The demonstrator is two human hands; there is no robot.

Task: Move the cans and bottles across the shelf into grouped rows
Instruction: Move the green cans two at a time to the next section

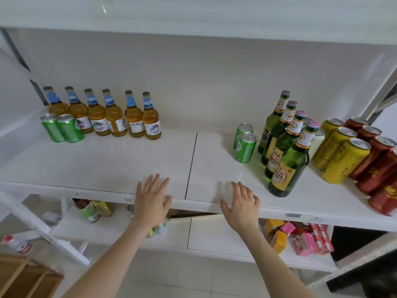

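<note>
On the white shelf (107,160), several amber bottles with blue labels (116,117) stand in a row at the back left, with two green cans (62,127) in front of them. To the right stand two more green cans (245,143), several green glass bottles (285,147), several yellow cans (341,151) and several red cans (378,164). My left hand (151,201) and my right hand (240,203) hover at the shelf's front edge, fingers spread, holding nothing.
A lower shelf (214,237) holds small jars (92,210) at left and pink and orange cartons (300,237) at right. A white diagonal brace (43,226) crosses the lower left. A wooden box (23,278) sits at bottom left. A seam (191,164) splits the shelf.
</note>
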